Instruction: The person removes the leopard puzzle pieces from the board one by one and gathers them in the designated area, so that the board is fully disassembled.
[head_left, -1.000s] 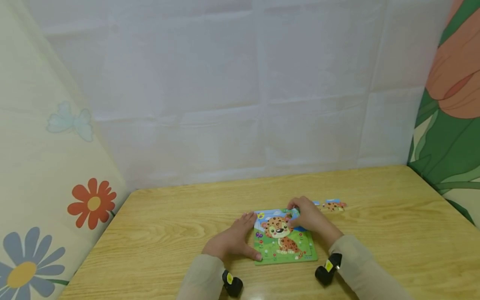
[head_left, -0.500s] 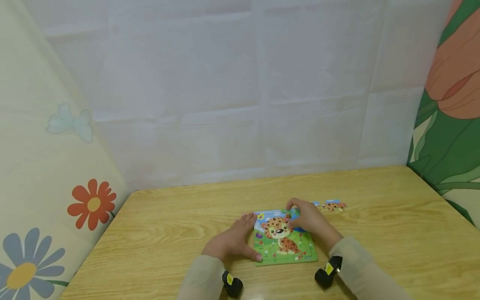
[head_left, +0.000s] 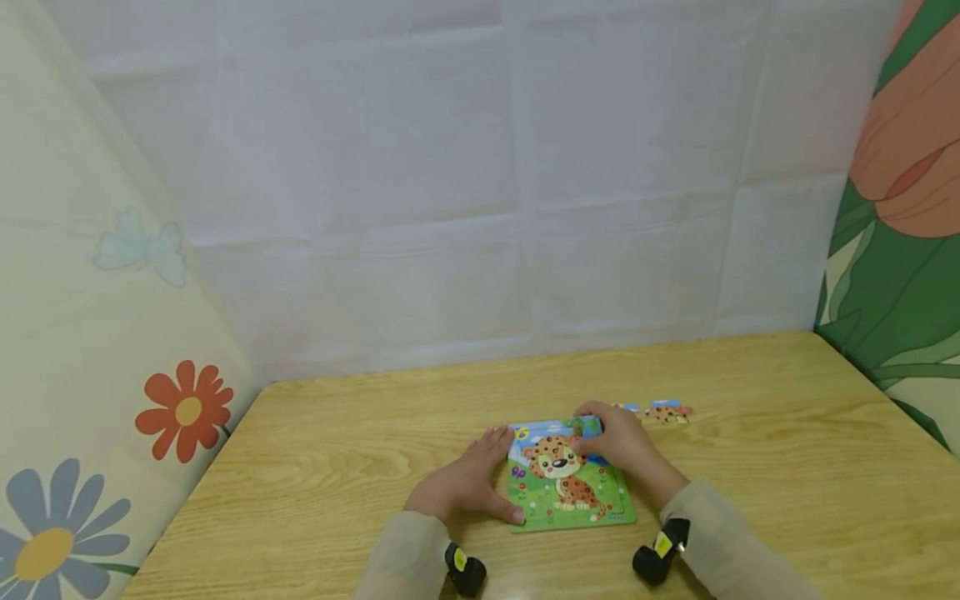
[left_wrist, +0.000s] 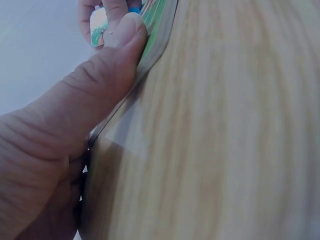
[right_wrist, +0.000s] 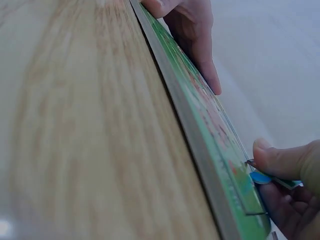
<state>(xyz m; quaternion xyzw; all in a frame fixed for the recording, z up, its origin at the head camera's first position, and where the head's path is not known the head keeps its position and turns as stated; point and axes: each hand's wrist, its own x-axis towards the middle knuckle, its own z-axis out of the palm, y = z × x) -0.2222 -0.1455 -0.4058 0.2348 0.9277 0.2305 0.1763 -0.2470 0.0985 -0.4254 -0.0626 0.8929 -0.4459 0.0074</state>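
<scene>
A square jigsaw puzzle board (head_left: 540, 517) with a spotted leopard cub on green grass lies flat on the table. My left hand (head_left: 468, 479) steadies its left side, thumb on the lower left corner and fingers extended along the upper left edge. In the left wrist view that thumb (left_wrist: 85, 92) presses on the board's rim. Over the upper right part of the picture, my right hand (head_left: 622, 440) pinches a puzzle piece (head_left: 591, 427). The right wrist view shows this piece (right_wrist: 287, 183) tilted between thumb and finger, close over the board; its far part is hidden by the hand.
Beyond the right hand, several loose puzzle pieces (head_left: 667, 412) lie on the wooden table (head_left: 337, 467), with blue and spotted orange parts. A white cloth (head_left: 450, 208) hangs behind the table. Flower-printed panels (head_left: 90, 333) stand at both sides.
My right hand has shifted slightly to the right and lower, its index finger drawn back, uncovering more of the loose pieces behind. The left hand and the board stay in place.
</scene>
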